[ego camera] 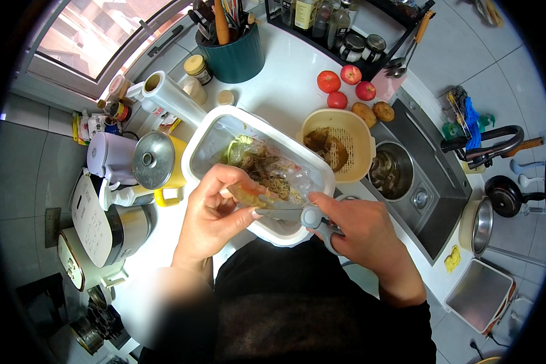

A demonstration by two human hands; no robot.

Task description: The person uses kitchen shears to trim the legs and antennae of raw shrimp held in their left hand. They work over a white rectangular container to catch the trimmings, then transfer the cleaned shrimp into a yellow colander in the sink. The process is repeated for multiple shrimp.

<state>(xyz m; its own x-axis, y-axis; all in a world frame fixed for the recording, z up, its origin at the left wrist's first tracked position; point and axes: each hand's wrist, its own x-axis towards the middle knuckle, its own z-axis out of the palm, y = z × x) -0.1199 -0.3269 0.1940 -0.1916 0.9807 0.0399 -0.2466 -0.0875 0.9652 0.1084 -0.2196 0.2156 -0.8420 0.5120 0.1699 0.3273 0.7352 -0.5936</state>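
My left hand (223, 209) pinches a brownish, shrimp-like piece (248, 195) between thumb and fingers. Kitchen scissors (311, 216) with grey handles are in my right hand (359, 227), their blades reaching against the piece near my left thumb. Both hands are over the near side of a white plastic bin (259, 113), which holds clear plastic film and a heap of brown scraps that look like shrimp heads and legs. Right of the bin, a cream colander (361, 170) contains several brown shrimp (327, 145). More brown pieces lie in a round metal bowl (391, 170) in the sink.
Tomatoes (328, 82), apples (351, 74) and potatoes (384, 111) lie behind the colander. The grey sink (441, 204) with a black faucet (505, 136) is at the right. A yellow pot (175, 159), a lilac appliance (111, 154) and a rice cooker (100, 218) stand left.
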